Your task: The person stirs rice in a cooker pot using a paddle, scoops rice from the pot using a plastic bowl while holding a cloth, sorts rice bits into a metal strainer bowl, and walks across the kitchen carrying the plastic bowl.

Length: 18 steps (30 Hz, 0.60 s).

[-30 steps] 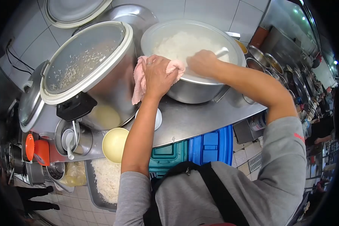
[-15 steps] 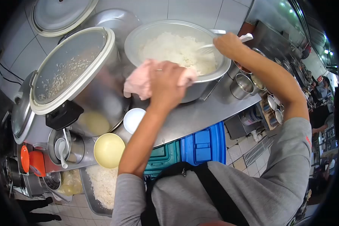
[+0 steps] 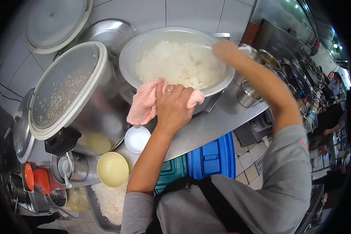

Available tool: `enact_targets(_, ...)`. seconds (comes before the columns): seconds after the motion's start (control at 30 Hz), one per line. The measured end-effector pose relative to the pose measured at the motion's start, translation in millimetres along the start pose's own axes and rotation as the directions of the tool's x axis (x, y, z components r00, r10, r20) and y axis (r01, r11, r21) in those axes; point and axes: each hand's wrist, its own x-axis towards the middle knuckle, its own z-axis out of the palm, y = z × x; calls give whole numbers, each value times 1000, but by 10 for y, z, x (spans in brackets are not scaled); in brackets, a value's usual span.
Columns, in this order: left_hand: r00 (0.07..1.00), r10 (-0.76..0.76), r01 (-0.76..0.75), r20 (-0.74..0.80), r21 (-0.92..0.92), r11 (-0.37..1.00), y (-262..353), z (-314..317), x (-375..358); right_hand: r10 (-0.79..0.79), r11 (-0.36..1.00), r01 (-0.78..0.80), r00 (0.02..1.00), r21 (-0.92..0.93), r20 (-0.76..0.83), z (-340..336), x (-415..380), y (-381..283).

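Observation:
My left hand [image 3: 173, 110] presses a pink cloth [image 3: 143, 102] against the near rim of a large metal pot [image 3: 129, 74] full of cooked white rice [image 3: 163, 64]. A ring shows on one finger. Over the pot's right side, my right hand [image 3: 225, 51] is smeared by motion, its fingers curled around a white rice paddle [image 3: 205, 47]. The paddle's blade is blurred and partly lost against the rice.
Left of the pot, a large cooker [image 3: 99, 99] has a rice-specked tilted lid [image 3: 68, 87]. In front are a white bowl [image 3: 137, 139], a yellow bowl [image 3: 112, 169] and a rice tray [image 3: 91, 201]. Metal containers [image 3: 249, 95] stand at right; blue bin [image 3: 210, 154] below.
My right hand has shifted left and slightly down with the rice paddle. My left hand stays at the rim with the cloth. The view has shifted a little.

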Motion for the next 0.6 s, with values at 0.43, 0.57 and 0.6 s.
enact_targets(0.43,1000,-7,7,-11,-13,1000,34,15,11,-217,961,234,968,-148,125,-5,-321,-215)
enact_targets(0.57,1000,-6,6,-19,-22,1000,31,36,24,-117,985,121,992,-125,36,-228,-287,-46)
enact_targets(0.6,1000,-11,11,-13,-17,1000,20,36,19,-109,981,109,994,-157,10,-293,-257,-39)
